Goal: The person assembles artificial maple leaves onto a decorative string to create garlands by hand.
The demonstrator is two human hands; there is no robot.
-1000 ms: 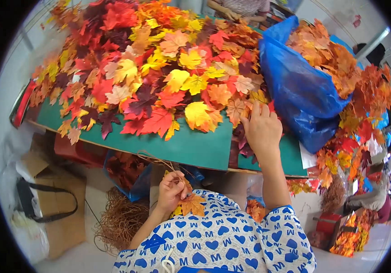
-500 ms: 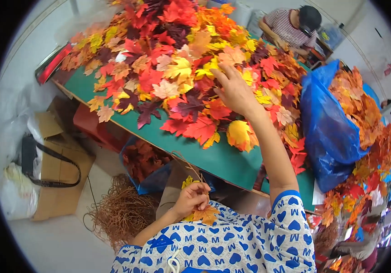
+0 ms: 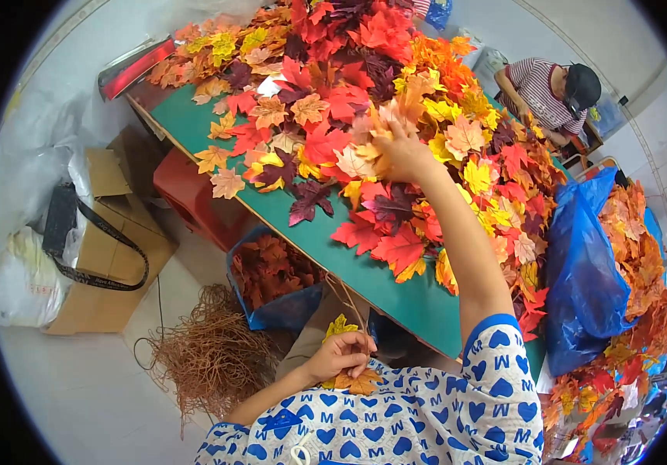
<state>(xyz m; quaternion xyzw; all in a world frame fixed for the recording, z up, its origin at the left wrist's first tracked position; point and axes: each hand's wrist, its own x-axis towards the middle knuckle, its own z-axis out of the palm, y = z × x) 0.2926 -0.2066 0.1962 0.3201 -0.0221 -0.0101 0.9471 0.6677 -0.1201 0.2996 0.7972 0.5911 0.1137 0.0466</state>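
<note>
Leaves (image 3: 326, 143) in red, orange, yellow and dark purple are lying heaped across the green tabletop (image 3: 388, 298), with a bare strip showing along the near edge. The two hands are being held well apart. The left hand (image 3: 341, 356) is gripping a thin brown stem (image 3: 355, 306) between thumb and fingers, in front of the patterned shirt (image 3: 395, 411); the stem is rising from the hand toward the table edge. A yellow leaf (image 3: 339, 327) is showing just above that hand, and an orange leaf (image 3: 361, 382) is hanging just beneath it. The right hand (image 3: 403, 155) is lying over the middle of the heap; owing to blur, I cannot tell whether it is gripping any leaf. A blue plastic bag (image 3: 585, 279) is standing toward the right end of the table. Below the table, a blue bin (image 3: 287, 308) is holding brownish-red leaves, and a tangled brown bundle (image 3: 209, 349) is lying near it. A cardboard box (image 3: 112, 283) is standing farther left. Across the table, a co-worker (image 3: 547, 97) in a striped top is bending forward.
</note>
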